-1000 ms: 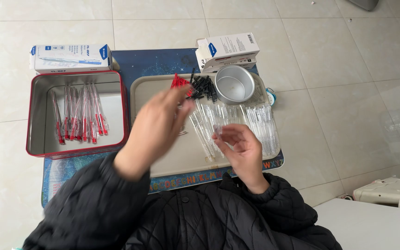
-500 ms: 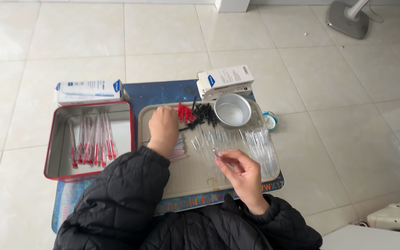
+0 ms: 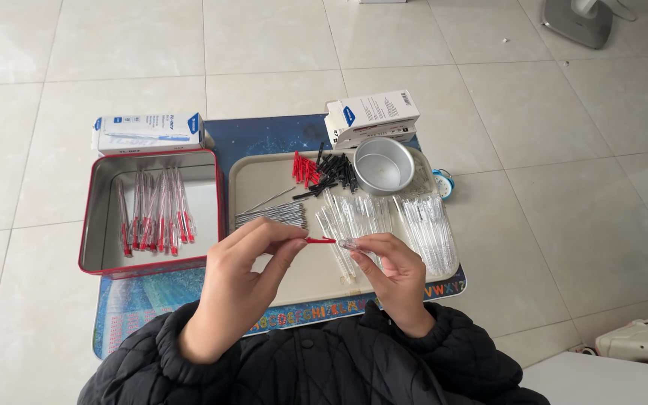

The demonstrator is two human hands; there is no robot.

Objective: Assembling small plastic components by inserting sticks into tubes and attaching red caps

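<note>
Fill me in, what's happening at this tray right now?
A person is putting pens together over a beige tray. The left hand pinches a small red pen part and brings it to the end of a clear pen barrel held in the right hand. More clear barrels, loose red and black parts and a metal cup lie on the tray. Finished red pens sit in the red-rimmed tin.

Person wears a black quilted puffer jacket, stitched in narrow horizontal channels. Long sleeves (image 3: 189,352) end at the wrists with plain cuffs. Left hand (image 3: 245,277) and right hand (image 3: 395,274) bare: no gloves, rings, watch.
</note>
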